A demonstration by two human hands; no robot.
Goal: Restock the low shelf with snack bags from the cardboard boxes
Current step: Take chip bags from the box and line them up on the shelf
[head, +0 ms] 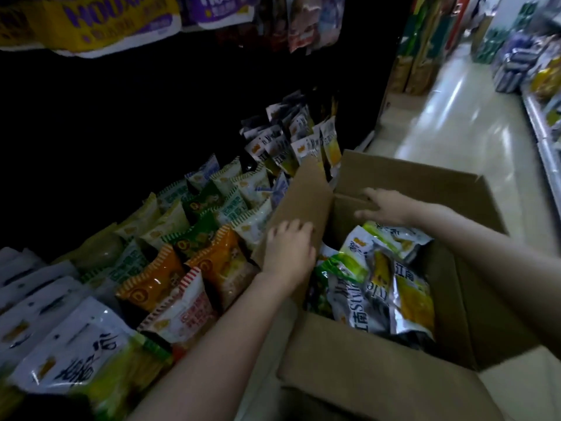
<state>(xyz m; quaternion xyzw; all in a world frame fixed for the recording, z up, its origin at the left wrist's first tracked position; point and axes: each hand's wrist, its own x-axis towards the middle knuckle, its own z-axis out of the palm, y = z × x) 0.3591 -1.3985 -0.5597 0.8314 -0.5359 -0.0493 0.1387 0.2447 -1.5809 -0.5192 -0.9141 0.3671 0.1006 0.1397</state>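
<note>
Down at the far left, white snack bags (69, 344) with dark brush lettering lean in the front row of the low shelf (36, 399), their lower halves yellow-green. Just to their right stands a red-and-white striped bag (182, 311), and behind it two orange bags (151, 284) side by side. Further back come green and pale striped bags (194, 226), then a crowded run of white-and-yellow pouches (291, 147) reaching toward the dark end of the shelf. Overhead, at the upper left, hang yellow and purple packs (91, 22), blurred.

Next comes the left hand (290, 250), laid on the raised left flap (303, 202) of the cardboard box (364, 384); its fingers are slightly apart and curl over the flap's top edge. The box sits on the floor just beside the shelf, open at the top, with silver, green and yellow snack bags in the box (385, 284) piled loosely inside.

The right hand (385, 206) reaches across the opening toward the far inner flap (352, 202), fingers spread and mostly straight; whether the fingertips touch the cardboard I cannot tell. It hovers above the topmost bag and holds nothing.

At the right, a glossy pale aisle floor (440, 123) runs away, with stacked goods (522, 62) along its far side
</note>
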